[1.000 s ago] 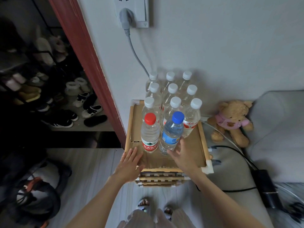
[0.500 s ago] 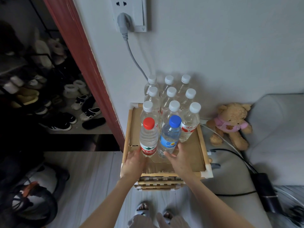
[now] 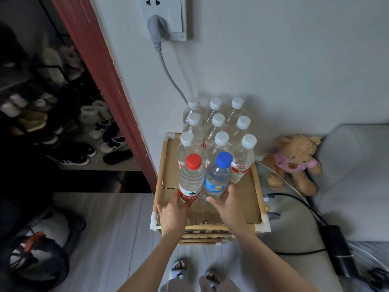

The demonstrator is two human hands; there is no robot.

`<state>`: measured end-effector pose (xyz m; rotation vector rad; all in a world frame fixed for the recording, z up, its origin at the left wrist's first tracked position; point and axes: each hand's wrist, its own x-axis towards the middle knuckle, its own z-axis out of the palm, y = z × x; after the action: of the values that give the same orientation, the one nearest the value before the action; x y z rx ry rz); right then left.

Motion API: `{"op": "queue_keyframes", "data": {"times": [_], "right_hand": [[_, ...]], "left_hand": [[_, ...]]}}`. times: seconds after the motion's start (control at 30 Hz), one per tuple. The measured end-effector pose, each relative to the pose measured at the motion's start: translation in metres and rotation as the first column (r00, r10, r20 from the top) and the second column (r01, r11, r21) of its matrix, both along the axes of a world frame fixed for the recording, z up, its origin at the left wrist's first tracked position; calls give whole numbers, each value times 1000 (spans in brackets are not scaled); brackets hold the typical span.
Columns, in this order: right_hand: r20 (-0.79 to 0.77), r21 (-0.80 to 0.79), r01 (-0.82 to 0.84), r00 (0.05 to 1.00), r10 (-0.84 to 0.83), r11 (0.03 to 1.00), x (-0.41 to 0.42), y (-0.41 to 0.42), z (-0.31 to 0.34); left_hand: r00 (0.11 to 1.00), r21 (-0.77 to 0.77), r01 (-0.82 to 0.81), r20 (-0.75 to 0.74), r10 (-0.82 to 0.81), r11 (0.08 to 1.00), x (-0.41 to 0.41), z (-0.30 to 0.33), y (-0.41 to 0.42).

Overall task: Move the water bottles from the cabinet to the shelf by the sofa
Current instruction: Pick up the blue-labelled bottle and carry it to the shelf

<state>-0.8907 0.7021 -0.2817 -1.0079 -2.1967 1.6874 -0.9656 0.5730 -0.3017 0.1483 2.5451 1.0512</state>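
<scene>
The left hand (image 3: 171, 213) grips the red-cap bottle (image 3: 190, 180) low down, fingers curled round its base by the label. The right hand (image 3: 228, 204) holds the blue-cap bottle (image 3: 216, 178) the same way, thumb on the near side and fingers wrapped behind. Both bottles stand in front of a block of nine white-cap bottles (image 3: 219, 133) on top of the shelf (image 3: 160, 184), a low wooden rack against the wall beside the sofa (image 3: 355, 175). The two front bottles touch each other at the shoulder, and the blue-cap one leans a little toward the red. Whether their bases rest on the cardboard top or sit just off it, I cannot tell.

Judging from this, the two bottles are being set down or nudged into line with the rest. The risks come from the low grip: holding a tall bottle near its base leaves the top free to swing, so a push toward the pack could tip it into the white-cap row and knock several over like skittles. The cardboard top looks creased and may sag, which would leave a bottle unsteady once released. A grey cable (image 3: 168, 74) runs down the wall behind the pack, and a teddy bear (image 3: 294, 163) sits near the right edge; a toppled bottle could roll off that way.
</scene>
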Motion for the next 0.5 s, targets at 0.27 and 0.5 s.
{"op": "queue_keyframes", "data": {"times": [0.27,0.5], "right_hand": [[-16,-40,-16,1000,15,999,-2,0,-11],[-7,-85,-11,1000,10,996,-3,-1,-8]], "left_hand": [[999,-10,-8,-41,7,1000,4,8,1],[1000,-31,5,-30,-6,999,3,8,-2]]}}
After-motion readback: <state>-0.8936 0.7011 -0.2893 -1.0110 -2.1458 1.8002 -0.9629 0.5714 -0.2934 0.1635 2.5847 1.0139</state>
